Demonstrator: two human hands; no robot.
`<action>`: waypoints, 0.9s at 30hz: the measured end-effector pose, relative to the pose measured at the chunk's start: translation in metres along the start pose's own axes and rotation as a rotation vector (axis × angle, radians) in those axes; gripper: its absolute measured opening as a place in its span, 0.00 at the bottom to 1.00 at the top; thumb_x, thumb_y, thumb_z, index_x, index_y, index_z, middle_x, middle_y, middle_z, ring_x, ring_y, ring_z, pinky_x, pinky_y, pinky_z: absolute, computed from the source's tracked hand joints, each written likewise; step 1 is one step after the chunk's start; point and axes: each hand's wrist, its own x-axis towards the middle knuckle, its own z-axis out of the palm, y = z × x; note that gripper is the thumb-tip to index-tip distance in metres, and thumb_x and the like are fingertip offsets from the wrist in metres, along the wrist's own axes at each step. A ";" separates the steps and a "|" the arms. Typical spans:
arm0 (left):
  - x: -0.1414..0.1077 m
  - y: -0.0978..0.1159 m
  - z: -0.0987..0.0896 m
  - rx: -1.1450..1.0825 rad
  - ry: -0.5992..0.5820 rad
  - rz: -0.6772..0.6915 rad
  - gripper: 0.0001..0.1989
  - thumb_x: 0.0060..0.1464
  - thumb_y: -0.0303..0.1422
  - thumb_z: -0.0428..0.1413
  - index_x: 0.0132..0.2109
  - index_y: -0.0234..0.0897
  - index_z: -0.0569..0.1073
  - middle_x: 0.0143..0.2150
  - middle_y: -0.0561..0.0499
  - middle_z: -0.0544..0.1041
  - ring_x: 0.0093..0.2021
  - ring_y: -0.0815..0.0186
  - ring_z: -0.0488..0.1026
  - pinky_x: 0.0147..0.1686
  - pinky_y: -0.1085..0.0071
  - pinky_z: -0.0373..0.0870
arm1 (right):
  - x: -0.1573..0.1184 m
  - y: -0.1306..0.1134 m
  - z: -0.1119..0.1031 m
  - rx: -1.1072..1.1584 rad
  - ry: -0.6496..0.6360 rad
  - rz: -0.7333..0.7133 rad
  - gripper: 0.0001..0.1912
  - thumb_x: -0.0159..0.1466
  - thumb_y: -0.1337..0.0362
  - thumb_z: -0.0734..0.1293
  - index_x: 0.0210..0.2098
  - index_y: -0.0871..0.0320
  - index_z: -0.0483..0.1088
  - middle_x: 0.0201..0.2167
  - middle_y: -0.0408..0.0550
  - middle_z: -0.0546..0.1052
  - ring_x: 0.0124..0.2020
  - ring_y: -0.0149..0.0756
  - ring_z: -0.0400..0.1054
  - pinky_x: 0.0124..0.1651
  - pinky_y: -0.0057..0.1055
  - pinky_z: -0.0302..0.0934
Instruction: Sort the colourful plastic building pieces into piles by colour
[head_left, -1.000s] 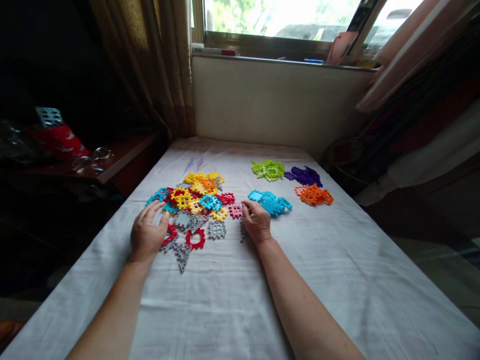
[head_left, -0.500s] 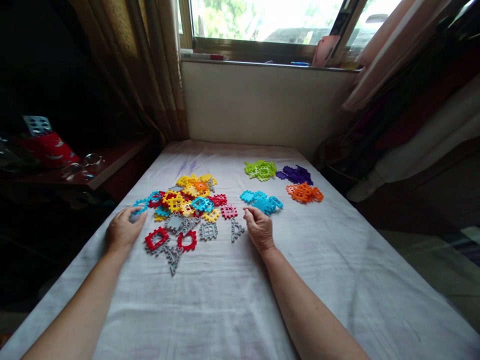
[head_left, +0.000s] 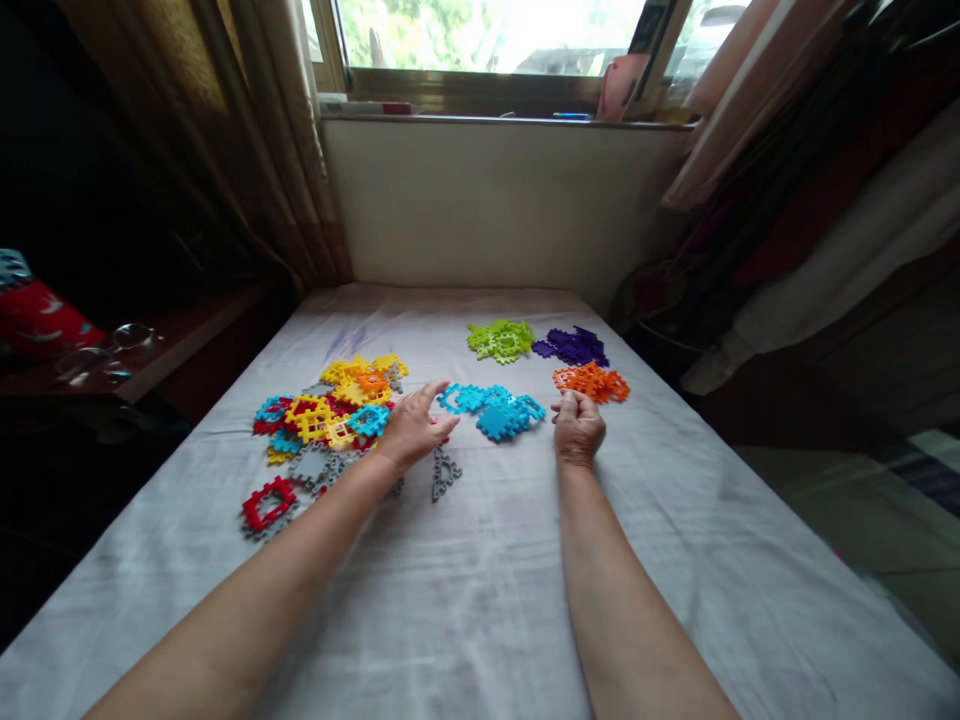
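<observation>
My left hand (head_left: pixel 411 428) reaches across the mixed pile of interlocking toy tiles (head_left: pixel 330 405), thumb and fingers spread, with nothing gripped between them. Just beyond its fingertips is the group of light blue tiles (head_left: pixel 504 415), and a blue frame tile lies at that group's left end. A grey triangular tile (head_left: pixel 445 474) rests on the sheet below this hand. My right hand (head_left: pixel 580 428) is closed, fingers curled together, at the near edge of the orange tiles (head_left: pixel 600 382). Whatever it may hold is hidden. Part of the mixed pile is covered by my left forearm.
Lime green tiles (head_left: pixel 501 341) and purple tiles (head_left: pixel 576 346) lie farther back on the white sheet (head_left: pixel 480 600). At the left, glasses (head_left: pixel 112 350) and a red patterned container (head_left: pixel 41 320) sit on a dark side table. A wall and window stand behind.
My left hand has moved right from the mixed pile's left edge to the blue group, where a blue tile now lies at its left end. My right hand has moved right to the orange tiles.
</observation>
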 end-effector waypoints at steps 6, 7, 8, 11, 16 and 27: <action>0.055 0.017 0.037 -0.020 -0.100 -0.089 0.29 0.53 0.38 0.60 0.62 0.41 0.68 0.59 0.48 0.76 0.57 0.59 0.74 0.56 0.67 0.70 | 0.002 0.000 0.002 -0.032 -0.020 -0.013 0.25 0.63 0.47 0.57 0.35 0.59 0.77 0.21 0.45 0.78 0.20 0.33 0.68 0.30 0.29 0.62; 0.060 0.018 0.042 -0.015 -0.112 -0.086 0.29 0.53 0.38 0.60 0.62 0.41 0.68 0.59 0.47 0.76 0.56 0.59 0.74 0.56 0.66 0.70 | 0.003 0.000 0.003 -0.036 -0.023 -0.013 0.25 0.63 0.47 0.57 0.35 0.58 0.76 0.22 0.45 0.78 0.21 0.33 0.68 0.30 0.29 0.62; 0.064 0.018 0.046 -0.010 -0.121 -0.080 0.29 0.53 0.38 0.60 0.62 0.40 0.68 0.59 0.46 0.76 0.57 0.58 0.74 0.56 0.65 0.70 | 0.003 0.000 0.004 -0.038 -0.027 -0.011 0.24 0.63 0.47 0.57 0.35 0.58 0.76 0.22 0.45 0.78 0.21 0.34 0.69 0.30 0.28 0.62; 0.067 0.019 0.053 0.009 -0.138 -0.051 0.28 0.53 0.39 0.61 0.60 0.38 0.70 0.59 0.44 0.76 0.58 0.56 0.73 0.58 0.63 0.68 | 0.004 0.000 0.005 -0.038 -0.036 0.004 0.22 0.62 0.49 0.58 0.35 0.58 0.76 0.21 0.44 0.78 0.22 0.34 0.70 0.31 0.29 0.62; 0.047 0.005 0.035 0.050 -0.090 0.045 0.22 0.57 0.39 0.57 0.58 0.39 0.73 0.58 0.45 0.76 0.59 0.59 0.71 0.62 0.62 0.64 | 0.005 0.001 0.005 -0.069 -0.037 -0.012 0.21 0.62 0.51 0.58 0.35 0.57 0.76 0.21 0.44 0.78 0.23 0.35 0.70 0.32 0.28 0.62; -0.022 -0.153 -0.138 0.506 0.189 -0.347 0.22 0.52 0.36 0.51 0.53 0.42 0.76 0.57 0.46 0.76 0.59 0.52 0.71 0.60 0.57 0.65 | 0.005 0.003 0.006 -0.146 -0.088 -0.033 0.21 0.61 0.52 0.58 0.35 0.59 0.78 0.24 0.49 0.80 0.25 0.38 0.71 0.33 0.31 0.63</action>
